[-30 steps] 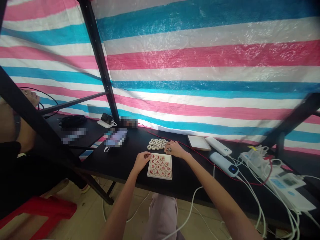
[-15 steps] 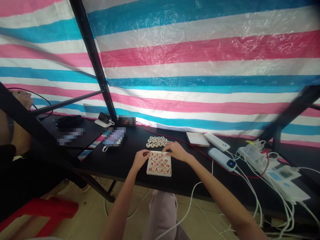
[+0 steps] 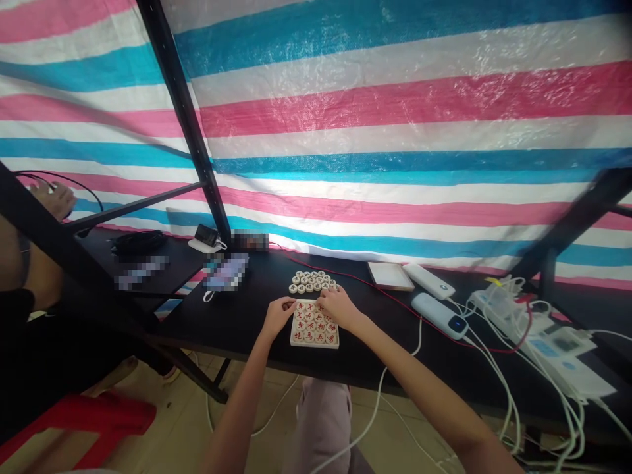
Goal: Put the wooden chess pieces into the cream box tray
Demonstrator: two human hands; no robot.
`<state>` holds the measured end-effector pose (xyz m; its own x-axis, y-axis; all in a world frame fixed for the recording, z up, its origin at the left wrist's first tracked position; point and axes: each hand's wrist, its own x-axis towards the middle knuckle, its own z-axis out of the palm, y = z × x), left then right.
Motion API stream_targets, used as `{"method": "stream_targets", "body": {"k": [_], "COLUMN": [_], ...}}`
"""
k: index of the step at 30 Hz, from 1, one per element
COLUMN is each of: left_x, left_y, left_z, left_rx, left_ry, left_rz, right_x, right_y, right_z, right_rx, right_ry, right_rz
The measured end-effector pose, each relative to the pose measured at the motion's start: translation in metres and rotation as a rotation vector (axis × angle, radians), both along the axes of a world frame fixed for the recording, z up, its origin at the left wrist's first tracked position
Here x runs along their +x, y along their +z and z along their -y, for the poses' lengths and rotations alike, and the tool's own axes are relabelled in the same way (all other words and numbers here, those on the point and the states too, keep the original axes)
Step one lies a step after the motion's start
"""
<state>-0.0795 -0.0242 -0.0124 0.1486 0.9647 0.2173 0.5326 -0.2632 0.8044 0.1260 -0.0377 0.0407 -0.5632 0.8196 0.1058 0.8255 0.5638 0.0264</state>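
A shallow white box (image 3: 315, 345) on the black table holds rows of round Chinese chess pieces (image 3: 310, 326) with red characters. My left hand (image 3: 279, 317) is closed at the box's far left corner, thumb and fingers gripping its edge. My right hand (image 3: 340, 309) reaches over the far right part of the box. Its fingers are pinched down on a piece in the far row, and the hand covers the pieces beneath it. Just behind the box, black-character chess pieces (image 3: 309, 280) lie in rows on the table.
A box lid (image 3: 391, 276), two power banks (image 3: 434, 280) and power strips (image 3: 543, 352) with tangled white cables lie to the right. A red cable crosses behind the pieces. A blurred phone-like item (image 3: 230, 271) lies left. Another person's hand (image 3: 54, 199) is at far left.
My right hand has moved left and slightly toward me, from the box's far right corner onto the far row of pieces. My left hand has stayed at the left corner.
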Motion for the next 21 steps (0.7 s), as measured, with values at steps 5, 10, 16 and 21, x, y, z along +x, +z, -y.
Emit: {"method": "stream_targets", "body": {"k": [5,10,16,21], "left_x": [0.0,-0.001,0.0,0.0], "left_y": [-0.003,-0.007,-0.004,-0.002], "left_z": [0.0,-0.002,-0.001,-0.001], "left_rx": [-0.013,-0.015,-0.016,-0.027], "left_ry": [-0.005,-0.012,-0.008,-0.011], "left_rz": [0.0,0.013,0.013,0.011], "right_x": [0.019,0.038,0.036,0.034], "right_y": [0.008,0.02,0.012,0.0], "right_z": [-0.01,-0.031,-0.061,-0.07], "right_rx": [-0.17,-0.159,-0.129,-0.177], "right_ry": [0.124,0.165,0.114,0.129], "right_rz": [-0.149,-0.364,-0.254,-0.217]}}
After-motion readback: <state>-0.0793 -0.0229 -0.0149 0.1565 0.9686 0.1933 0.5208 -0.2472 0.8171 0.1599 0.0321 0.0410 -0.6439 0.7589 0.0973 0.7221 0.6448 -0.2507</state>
